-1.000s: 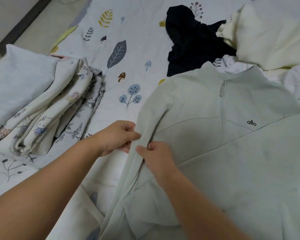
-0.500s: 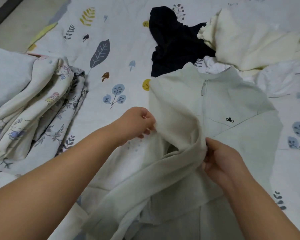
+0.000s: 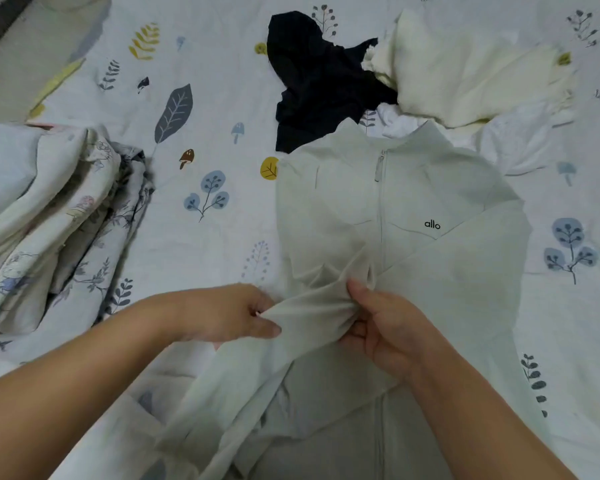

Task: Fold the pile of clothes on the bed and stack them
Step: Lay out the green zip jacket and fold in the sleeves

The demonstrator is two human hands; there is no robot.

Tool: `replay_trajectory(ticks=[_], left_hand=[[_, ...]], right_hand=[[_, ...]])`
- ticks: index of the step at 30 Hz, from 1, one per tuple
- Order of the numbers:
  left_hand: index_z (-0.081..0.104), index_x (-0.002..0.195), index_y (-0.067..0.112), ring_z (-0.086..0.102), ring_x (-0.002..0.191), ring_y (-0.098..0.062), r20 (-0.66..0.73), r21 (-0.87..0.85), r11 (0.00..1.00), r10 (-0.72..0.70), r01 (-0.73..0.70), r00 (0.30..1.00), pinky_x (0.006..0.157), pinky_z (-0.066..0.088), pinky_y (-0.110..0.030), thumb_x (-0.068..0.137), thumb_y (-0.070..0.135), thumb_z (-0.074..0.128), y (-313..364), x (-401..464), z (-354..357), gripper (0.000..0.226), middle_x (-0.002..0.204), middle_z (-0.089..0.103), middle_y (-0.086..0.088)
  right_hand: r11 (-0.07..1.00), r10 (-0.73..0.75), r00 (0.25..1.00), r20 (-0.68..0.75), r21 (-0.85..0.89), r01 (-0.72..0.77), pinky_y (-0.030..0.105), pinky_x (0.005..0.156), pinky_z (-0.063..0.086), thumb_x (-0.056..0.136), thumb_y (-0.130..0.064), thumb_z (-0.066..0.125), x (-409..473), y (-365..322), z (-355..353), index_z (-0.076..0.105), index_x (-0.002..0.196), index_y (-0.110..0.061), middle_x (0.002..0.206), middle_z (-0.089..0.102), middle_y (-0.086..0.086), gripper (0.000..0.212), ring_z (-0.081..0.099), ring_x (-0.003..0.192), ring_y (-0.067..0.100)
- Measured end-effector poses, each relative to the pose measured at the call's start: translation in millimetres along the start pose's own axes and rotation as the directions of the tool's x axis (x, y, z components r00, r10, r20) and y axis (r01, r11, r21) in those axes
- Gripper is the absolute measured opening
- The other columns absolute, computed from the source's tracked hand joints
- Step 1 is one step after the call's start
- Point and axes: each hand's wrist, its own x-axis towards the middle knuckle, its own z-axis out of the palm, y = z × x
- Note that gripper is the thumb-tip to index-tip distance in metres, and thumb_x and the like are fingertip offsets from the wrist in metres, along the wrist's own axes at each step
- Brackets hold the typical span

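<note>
Near the bed's (image 3: 222, 109) front edge, a sleeve (image 3: 309, 317) of the pale green jacket (image 3: 413, 202) is pinched by the left hand (image 3: 229, 315) and gripped by the right hand (image 3: 388, 327). Sleeve-folding appears under way; laying it flat across the chest is called for next. Unfolded clothes (image 3: 465, 74) lie toward the far edge.

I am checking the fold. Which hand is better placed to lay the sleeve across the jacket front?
Probably the right hand: it pinches the sleeve over the jacket front, while the left hand holds it off the side.

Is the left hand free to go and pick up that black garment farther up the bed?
Probably not yet: the left hand grips the pale green jacket's sleeve. Bare sheet lies toward the black garment.
</note>
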Motion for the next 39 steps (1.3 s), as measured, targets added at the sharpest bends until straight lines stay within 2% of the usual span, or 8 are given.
replay_trajectory(ticks=[9, 13, 17, 20, 24, 28, 33, 39], left_hand=[[0.071, 0.091, 0.012, 0.065, 0.080, -0.021, 0.088, -0.796, 0.596, 0.289, -0.107, 0.953, 0.067, 0.055, -0.029, 0.084, 0.025, 0.060, 69.2, -12.4, 11.0, 0.018, 0.094, 0.068, -0.012], [0.063, 0.086, 0.010, 0.070, 0.067, -0.021, 0.078, -0.617, 0.778, 0.214, -0.121, 0.974, 0.055, 0.057, -0.026, 0.092, 0.029, 0.054, 68.3, -2.2, 7.6, 0.022, 0.082, 0.072, -0.009], [0.054, 0.073, 0.011, 0.060, 0.055, -0.015, -0.471, -0.397, 0.914, -0.126, -0.083, 0.873, 0.053, 0.050, -0.024, 0.093, 0.016, 0.050, 46.6, 33.6, 6.6, 0.021, 0.063, 0.065, -0.002], [0.045, 0.070, 0.017, 0.056, 0.077, -0.022, -0.690, 0.054, 0.992, -0.047, 0.116, 0.722, 0.066, 0.041, -0.030, 0.084, 0.036, 0.060, 25.0, 56.3, 20.2, 0.028, 0.073, 0.053, 0.003], [0.045, 0.097, 0.016, 0.051, 0.100, -0.025, -0.497, 0.458, 0.836, -0.042, 0.303, 0.867, 0.077, 0.042, -0.032, 0.069, 0.053, 0.070, 1.2, 69.1, 51.8, 0.053, 0.103, 0.047, -0.003], [0.038, 0.065, 0.021, 0.058, 0.084, -0.031, -0.714, 0.268, 0.948, 0.078, 0.169, 0.696, 0.064, 0.033, -0.030, 0.083, 0.025, 0.054, -20.2, 59.6, 43.6, 0.024, 0.082, 0.058, -0.009], [0.047, 0.055, 0.013, 0.049, 0.050, -0.024, -0.719, -0.343, 0.930, -0.349, 0.130, 0.602, 0.056, 0.037, -0.030, 0.090, 0.015, 0.055, -68.5, 38.9, 17.5, 0.035, 0.052, 0.049, -0.005], [0.046, 0.086, 0.019, 0.052, 0.078, -0.025, -0.810, 0.086, 0.949, -0.111, 0.303, 0.575, 0.063, 0.035, -0.031, 0.077, 0.036, 0.063, -61.1, 54.8, 16.2, 0.026, 0.081, 0.052, 0.002]], right_hand=[[0.992, -0.095, 0.939, 0.330, -0.042, 0.115, 0.021, 0.049, 0.052, 0.072, -0.015, 0.060, -46.4, -39.5, 10.4, 0.060, 0.111, -0.010, 0.073, 0.069, 0.004, 0.039, 0.064, 0.055, 0.012], [0.893, -0.243, 0.967, 0.081, -0.372, 0.255, 0.021, 0.050, 0.052, 0.082, 0.002, 0.058, -61.3, -53.8, -17.7, 0.069, 0.090, -0.018, 0.075, 0.072, 0.009, 0.024, 0.066, 0.058, 0.017], [0.246, -0.531, 0.847, 0.029, -0.951, 0.187, 0.016, 0.057, 0.042, 0.081, -0.009, 0.058, -57.7, -40.9, -45.5, 0.061, 0.079, -0.029, 0.074, 0.066, -0.002, 0.020, 0.062, 0.069, 0.011], [-0.020, -0.397, 0.917, 0.047, -0.999, 0.043, 0.025, 0.079, 0.041, 0.086, -0.021, 0.055, -47.2, -8.9, -55.7, 0.058, 0.108, -0.027, 0.108, 0.064, -0.001, 0.024, 0.058, 0.104, 0.019], [0.040, -0.378, 0.926, 0.014, -0.999, 0.031, 0.027, 0.077, 0.038, 0.088, -0.037, 0.053, -45.2, 17.0, -64.0, 0.052, 0.114, -0.029, 0.113, 0.058, -0.006, 0.028, 0.051, 0.107, 0.015], [0.110, -0.414, 0.910, -0.023, -0.994, 0.025, 0.027, 0.079, 0.036, 0.088, -0.045, 0.052, -41.3, 18.7, -60.3, 0.046, 0.121, -0.029, 0.118, 0.053, -0.007, 0.038, 0.049, 0.108, 0.014], [0.106, -0.439, 0.898, -0.001, -0.993, 0.051, 0.028, 0.086, 0.040, 0.089, -0.043, 0.050, -30.5, 11.4, -47.3, 0.041, 0.130, -0.028, 0.123, 0.054, -0.004, 0.044, 0.052, 0.110, 0.017], [0.000, -0.469, 0.883, -0.016, -1.000, -0.018, 0.029, 0.081, 0.041, 0.088, -0.048, 0.051, -17.4, 12.7, -46.4, 0.049, 0.110, -0.024, 0.108, 0.058, -0.002, 0.033, 0.055, 0.102, 0.018]])
